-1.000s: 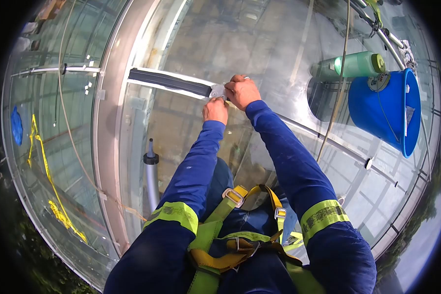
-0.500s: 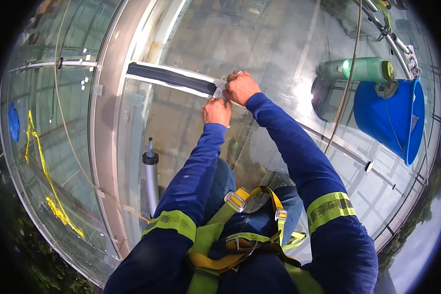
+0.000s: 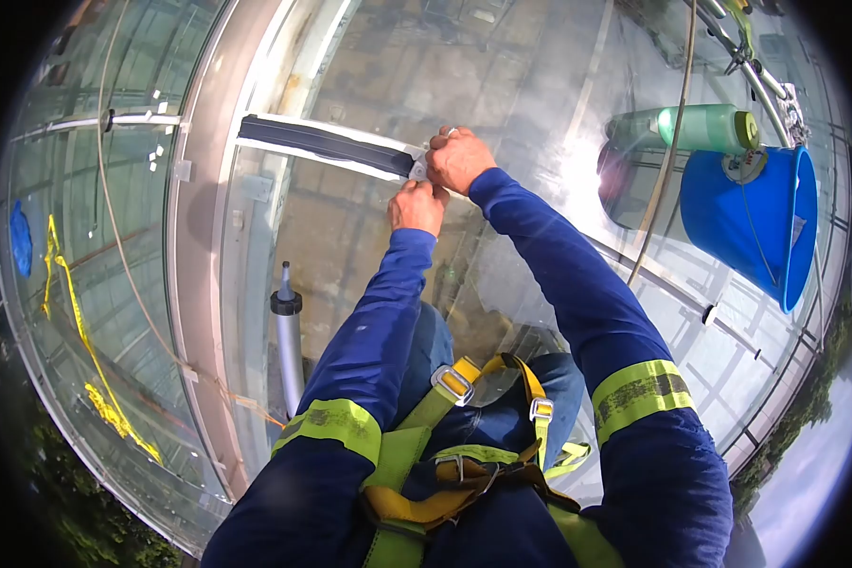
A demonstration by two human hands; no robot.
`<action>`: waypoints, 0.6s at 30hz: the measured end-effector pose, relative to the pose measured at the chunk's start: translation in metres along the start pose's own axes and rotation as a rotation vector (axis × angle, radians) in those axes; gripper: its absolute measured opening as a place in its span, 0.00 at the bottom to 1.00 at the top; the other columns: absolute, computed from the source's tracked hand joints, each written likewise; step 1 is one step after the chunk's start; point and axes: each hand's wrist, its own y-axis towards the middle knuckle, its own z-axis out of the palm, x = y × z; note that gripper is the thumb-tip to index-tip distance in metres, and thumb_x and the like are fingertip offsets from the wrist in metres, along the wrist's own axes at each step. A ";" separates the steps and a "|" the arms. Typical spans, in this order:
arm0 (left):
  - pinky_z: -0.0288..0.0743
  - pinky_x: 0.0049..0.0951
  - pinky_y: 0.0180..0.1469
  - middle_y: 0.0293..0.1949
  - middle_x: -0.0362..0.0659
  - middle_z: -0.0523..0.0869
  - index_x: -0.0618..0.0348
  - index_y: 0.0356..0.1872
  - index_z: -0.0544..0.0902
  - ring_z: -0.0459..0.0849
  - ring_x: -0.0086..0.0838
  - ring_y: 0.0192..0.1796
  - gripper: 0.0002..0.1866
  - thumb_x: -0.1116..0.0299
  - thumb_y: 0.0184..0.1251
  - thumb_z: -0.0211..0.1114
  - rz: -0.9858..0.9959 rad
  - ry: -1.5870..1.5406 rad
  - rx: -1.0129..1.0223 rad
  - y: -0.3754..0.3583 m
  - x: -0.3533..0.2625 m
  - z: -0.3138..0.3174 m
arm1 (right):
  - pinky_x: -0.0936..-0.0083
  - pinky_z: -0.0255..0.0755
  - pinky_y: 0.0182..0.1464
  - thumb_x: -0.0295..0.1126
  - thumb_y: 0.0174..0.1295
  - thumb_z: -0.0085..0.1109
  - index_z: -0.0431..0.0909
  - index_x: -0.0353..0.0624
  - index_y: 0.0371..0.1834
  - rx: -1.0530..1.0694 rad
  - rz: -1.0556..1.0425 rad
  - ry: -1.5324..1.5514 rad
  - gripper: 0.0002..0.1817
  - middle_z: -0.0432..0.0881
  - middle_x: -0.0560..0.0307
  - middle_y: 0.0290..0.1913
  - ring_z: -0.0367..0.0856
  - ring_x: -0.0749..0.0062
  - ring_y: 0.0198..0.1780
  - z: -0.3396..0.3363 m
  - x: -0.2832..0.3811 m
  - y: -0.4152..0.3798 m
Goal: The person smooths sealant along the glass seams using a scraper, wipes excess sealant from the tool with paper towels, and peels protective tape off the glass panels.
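Observation:
Both hands are together at the right end of a dark sealant strip (image 3: 327, 145) with white tape (image 3: 279, 146) along its edges, lying over a joint in the glass. My left hand (image 3: 417, 206) has its fingers curled in just below a small round grey fitting (image 3: 419, 168) at the strip's end. Against the right side of that fitting, my right hand (image 3: 459, 159) is closed in a pinch. Whatever the fingertips hold is hidden under the knuckles. A silver caulking gun (image 3: 288, 346) with a dark nozzle lies left of my left forearm.
At right, a blue bucket (image 3: 743, 222) lies on its side by a green bottle (image 3: 696, 128). A rope (image 3: 667, 170) hangs across the glass beside them. A metal beam (image 3: 204, 218) runs down the left, with yellow strap (image 3: 85, 327) and a blue item (image 3: 21, 239) beyond it.
The view has shifted a little, so the surroundings sit slightly further left and higher. Both hands stay at the strip's end, with only small finger movement.

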 end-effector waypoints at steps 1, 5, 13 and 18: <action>0.79 0.45 0.37 0.28 0.54 0.85 0.62 0.22 0.83 0.84 0.50 0.31 0.10 0.65 0.52 0.72 0.025 0.005 -0.006 -0.001 0.001 0.002 | 0.65 0.72 0.52 0.38 0.46 0.63 0.85 0.48 0.25 -0.030 0.010 -0.008 0.07 0.83 0.61 0.35 0.79 0.64 0.50 0.001 0.002 -0.003; 0.79 0.45 0.36 0.28 0.52 0.85 0.60 0.24 0.84 0.84 0.50 0.31 0.08 0.66 0.51 0.72 -0.037 0.000 -0.057 -0.004 -0.002 0.006 | 0.65 0.72 0.52 0.37 0.48 0.62 0.85 0.48 0.26 -0.112 0.137 -0.049 0.07 0.83 0.60 0.37 0.79 0.63 0.51 0.002 -0.003 -0.016; 0.77 0.46 0.37 0.28 0.54 0.84 0.59 0.28 0.86 0.84 0.50 0.32 0.07 0.68 0.52 0.72 -0.121 -0.060 -0.055 -0.011 -0.012 -0.005 | 0.63 0.71 0.52 0.40 0.53 0.63 0.86 0.48 0.28 -0.024 0.132 0.197 0.09 0.83 0.60 0.38 0.78 0.61 0.50 -0.010 0.000 -0.021; 0.77 0.46 0.38 0.29 0.54 0.84 0.60 0.27 0.85 0.84 0.50 0.33 0.07 0.67 0.54 0.71 -0.205 -0.072 -0.038 -0.010 -0.010 0.000 | 0.63 0.70 0.52 0.39 0.51 0.63 0.85 0.46 0.26 0.094 0.121 0.096 0.09 0.84 0.60 0.37 0.79 0.62 0.51 -0.012 0.003 -0.008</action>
